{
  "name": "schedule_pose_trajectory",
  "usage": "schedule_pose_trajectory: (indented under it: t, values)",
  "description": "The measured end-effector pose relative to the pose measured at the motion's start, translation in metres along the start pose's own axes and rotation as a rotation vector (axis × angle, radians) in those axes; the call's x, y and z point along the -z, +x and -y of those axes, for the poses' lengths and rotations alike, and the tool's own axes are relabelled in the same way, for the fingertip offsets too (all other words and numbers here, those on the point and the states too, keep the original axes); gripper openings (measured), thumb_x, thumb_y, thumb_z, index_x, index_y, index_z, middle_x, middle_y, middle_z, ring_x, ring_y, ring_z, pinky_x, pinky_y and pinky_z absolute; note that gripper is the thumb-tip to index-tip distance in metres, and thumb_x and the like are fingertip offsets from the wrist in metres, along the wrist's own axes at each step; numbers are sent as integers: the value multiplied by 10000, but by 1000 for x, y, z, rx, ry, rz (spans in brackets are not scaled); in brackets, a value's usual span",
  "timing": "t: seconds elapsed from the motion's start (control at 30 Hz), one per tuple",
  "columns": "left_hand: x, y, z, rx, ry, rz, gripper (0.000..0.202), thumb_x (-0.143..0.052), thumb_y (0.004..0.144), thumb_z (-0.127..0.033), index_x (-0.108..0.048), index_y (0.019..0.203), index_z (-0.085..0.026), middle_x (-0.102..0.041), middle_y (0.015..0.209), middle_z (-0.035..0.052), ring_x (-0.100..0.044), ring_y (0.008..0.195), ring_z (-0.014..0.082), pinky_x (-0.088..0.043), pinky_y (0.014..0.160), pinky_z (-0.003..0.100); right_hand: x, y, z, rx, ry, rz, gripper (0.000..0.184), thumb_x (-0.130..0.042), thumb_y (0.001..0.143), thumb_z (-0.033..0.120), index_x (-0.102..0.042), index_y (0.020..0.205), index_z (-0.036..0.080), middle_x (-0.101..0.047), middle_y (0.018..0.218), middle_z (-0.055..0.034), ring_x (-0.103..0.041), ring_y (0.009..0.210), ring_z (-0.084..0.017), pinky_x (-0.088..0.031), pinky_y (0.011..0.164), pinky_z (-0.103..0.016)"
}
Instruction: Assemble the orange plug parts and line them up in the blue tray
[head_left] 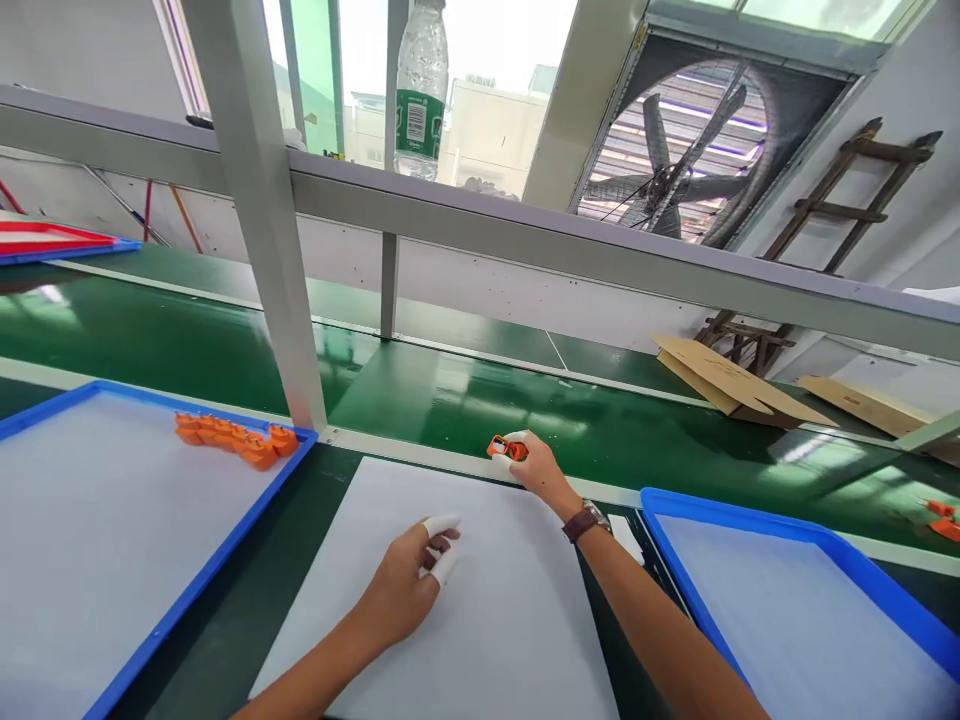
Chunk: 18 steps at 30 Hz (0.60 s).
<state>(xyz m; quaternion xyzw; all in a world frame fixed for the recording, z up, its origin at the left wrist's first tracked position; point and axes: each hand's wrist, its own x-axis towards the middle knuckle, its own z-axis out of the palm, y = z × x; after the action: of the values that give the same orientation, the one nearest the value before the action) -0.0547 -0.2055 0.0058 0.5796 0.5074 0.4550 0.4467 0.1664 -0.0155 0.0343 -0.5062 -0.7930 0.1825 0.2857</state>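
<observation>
My right hand [532, 468], wearing white finger covers and a watch at the wrist, pinches a small orange part [498, 446] with a dark and white inside. It is held at the far edge of a white sheet [480, 620], by the green belt; the fingers partly hide it, and its exact kind cannot be made out. Over the middle of the sheet hovers my left hand [409, 580], also with white finger covers. Its thumb and forefinger are apart with nothing between them, the other fingers curled.
A blue-rimmed tray [202, 610] on the left holds a row of several orange parts [236, 438]. Another blue-rimmed tray [750, 522] lies at right. Beyond run the green belt [465, 400], cardboard pieces [739, 380] and a metal post [259, 200]. A bottle [421, 95] stands on the rail.
</observation>
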Motion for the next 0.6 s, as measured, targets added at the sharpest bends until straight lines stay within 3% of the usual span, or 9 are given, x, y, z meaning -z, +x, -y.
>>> schedule_pose_trajectory:
  t: [0.07, 0.13, 0.2, 0.27, 0.33, 0.47, 0.6]
  values:
    - [2, 3, -3, 98, -152, -85, 548, -625, 895, -410, -495, 1409, -268, -594, 1317, 123, -636, 1015, 222, -569, 798, 375, -3, -27, 25, 112, 37, 63, 313, -684, 837, 327, -650, 1127, 214, -680, 1065, -61, -643, 917, -206, -526, 825, -332]
    - [6, 6, -9, 153, -266, -90, 648, -656, 873, -438, -441, 1456, -254, -569, 1366, 143, -639, 1051, 236, -576, 830, 401, -7, -57, 46, 310, 63, 143, 309, -675, 870, 285, -633, 1174, 250, -670, 1062, -61, -636, 913, -210, -535, 825, -356]
    - [10, 8, -16, 178, -314, 12, 617, -660, 872, -429, -482, 1434, -247, -623, 1299, 132, -648, 1032, 238, -578, 823, 402, -12, -84, 62, 491, 29, 178, 361, -651, 887, 216, -599, 1241, 270, -665, 1087, -78, -625, 951, -242, -539, 829, -405]
    - [12, 8, -19, 181, -305, 130, 534, -674, 863, -394, -571, 1362, -235, -686, 1171, 109, -655, 995, 237, -573, 806, 387, -16, -103, 70, 572, -20, 176, 407, -615, 904, 169, -566, 1292, 284, -660, 1120, -92, -616, 982, -271, -540, 830, -450]
    - [13, 9, -18, 170, -279, 165, 476, -689, 846, -349, -624, 1299, -220, -703, 1111, 96, -658, 1003, 241, -562, 841, 393, -17, -116, 72, 556, -2, 176, 440, -585, 927, 159, -524, 1343, 291, -646, 1150, -101, -615, 994, -276, -548, 827, -463]
    - [9, 6, -10, 124, -240, 101, 475, -644, 867, -316, -589, 1332, -237, -674, 1165, 72, -629, 1124, 237, -505, 999, 419, -13, -129, 72, 417, 232, 192, 458, -617, 949, 256, -479, 1383, 309, -616, 1137, -76, -613, 892, -214, -576, 771, -396]
    - [5, 1, -13, -4, -28, 146, 424, -568, 902, -311, -603, 1324, -282, -641, 1112, 66, -636, 1006, 204, -541, 895, 367, -10, -140, 70, 311, 360, 154, 390, -647, 943, 319, -550, 1321, 320, -620, 1051, -49, -596, 816, -184, -582, 747, -367]
